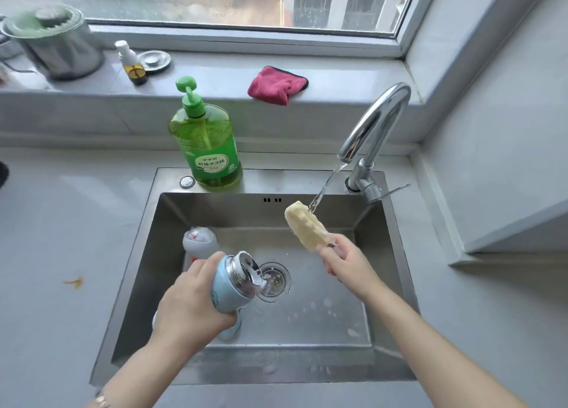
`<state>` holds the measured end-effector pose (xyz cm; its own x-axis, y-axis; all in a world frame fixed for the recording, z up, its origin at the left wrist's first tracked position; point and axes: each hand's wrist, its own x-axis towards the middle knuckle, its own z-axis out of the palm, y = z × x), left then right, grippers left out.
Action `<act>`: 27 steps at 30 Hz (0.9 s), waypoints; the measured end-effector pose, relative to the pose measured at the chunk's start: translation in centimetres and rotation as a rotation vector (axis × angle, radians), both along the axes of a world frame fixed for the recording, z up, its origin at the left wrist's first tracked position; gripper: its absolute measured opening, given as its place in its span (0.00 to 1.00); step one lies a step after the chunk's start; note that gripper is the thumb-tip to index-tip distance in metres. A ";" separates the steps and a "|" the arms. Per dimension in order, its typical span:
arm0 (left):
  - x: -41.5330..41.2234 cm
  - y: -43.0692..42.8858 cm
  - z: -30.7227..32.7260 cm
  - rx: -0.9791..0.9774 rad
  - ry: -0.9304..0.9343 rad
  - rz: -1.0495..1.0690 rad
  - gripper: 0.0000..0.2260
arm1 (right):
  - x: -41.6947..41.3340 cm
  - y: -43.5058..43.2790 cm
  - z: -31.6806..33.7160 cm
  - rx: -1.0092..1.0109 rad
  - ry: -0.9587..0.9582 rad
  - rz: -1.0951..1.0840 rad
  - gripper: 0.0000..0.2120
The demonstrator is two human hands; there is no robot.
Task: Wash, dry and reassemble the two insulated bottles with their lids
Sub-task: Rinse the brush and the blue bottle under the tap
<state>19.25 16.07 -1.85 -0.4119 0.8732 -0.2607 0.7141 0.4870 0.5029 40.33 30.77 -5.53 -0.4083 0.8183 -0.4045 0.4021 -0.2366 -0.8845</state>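
Blue insulated bottle [229, 280], lidless, is gripped around its body by the left hand [190, 300], fingers curled over the far side. It is tilted with its steel mouth pointing toward the right hand, above the drain [276, 280], and a little water runs from the rim. The right hand [347, 261] is closed around the handle of a yellow sponge brush [305, 226], holding it up and away so that the sponge head meets the water stream [325, 186] falling from the faucet [378, 122]. The two hands are apart, both over the steel sink [147, 284].

Just beyond the left hand's fingertips, a second bottle [199, 238], grey with red and white on top, sits in the basin; whether it stands or leans I cannot tell. Farther beyond the left hand, on the sink's back ledge, stands a green dish soap bottle [206, 143] with a pump. A pink cloth [276, 85] lies crumpled on the windowsill, well beyond both hands and roughly between them.
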 end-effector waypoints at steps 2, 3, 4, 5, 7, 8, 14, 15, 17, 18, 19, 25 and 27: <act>0.0 -0.4 0.0 -0.015 -0.007 0.010 0.29 | -0.7 0.3 0.1 -0.028 0.015 0.041 0.11; 0.0 -0.6 0.0 -0.024 -0.009 0.013 0.29 | -1.0 0.5 0.2 -0.019 0.013 0.056 0.12; -0.1 -0.8 -0.1 -0.031 -0.011 0.017 0.30 | -1.3 0.6 0.4 -0.014 0.023 0.058 0.11; -0.1 -0.9 -0.1 -0.032 -0.013 0.022 0.30 | -1.5 0.8 0.6 -0.020 0.035 0.051 0.10; -0.3 -1.2 -0.2 -0.034 -0.016 0.032 0.31 | -1.9 0.9 0.7 -0.050 0.054 0.026 0.08; -0.3 -1.3 -0.3 -0.034 -0.018 0.038 0.31 | -2.2 0.9 0.8 -0.058 0.049 0.008 0.07; -0.4 -1.4 -0.7 -0.033 -0.036 0.059 0.30 | -3.1 1.7 0.9 -0.232 0.181 -0.053 0.06; -0.4 -1.4 -0.7 -0.033 -0.038 0.064 0.30 | -3.2 1.8 0.9 -0.254 0.216 -0.041 0.11; -0.4 -1.4 -0.9 -0.037 -0.041 0.070 0.30 | -3.6 2.0 1.0 -0.259 0.237 -0.033 0.16; -0.5 -1.4 -1.0 -0.040 -0.043 0.072 0.30 | -3.8 2.0 1.0 -0.252 0.234 -0.039 0.15; -0.5 -1.4 -1.0 -0.041 -0.044 0.073 0.30 | -4.0 2.1 1.0 -0.252 0.239 -0.054 0.12; -0.8 -1.3 -1.2 -0.048 -0.048 0.076 0.29 | -5.1 3.2 1.2 -0.283 0.352 -0.074 0.11; -0.9 -1.1 -1.3 -0.049 -0.052 0.076 0.28 | -5.1 3.6 1.3 -0.341 0.377 -0.044 0.09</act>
<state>18.37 14.94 -3.18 -0.4607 0.8260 -0.3248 0.6478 0.5631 0.5131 35.24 34.35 -4.19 -0.5451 0.6851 -0.4833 0.0533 -0.5470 -0.8355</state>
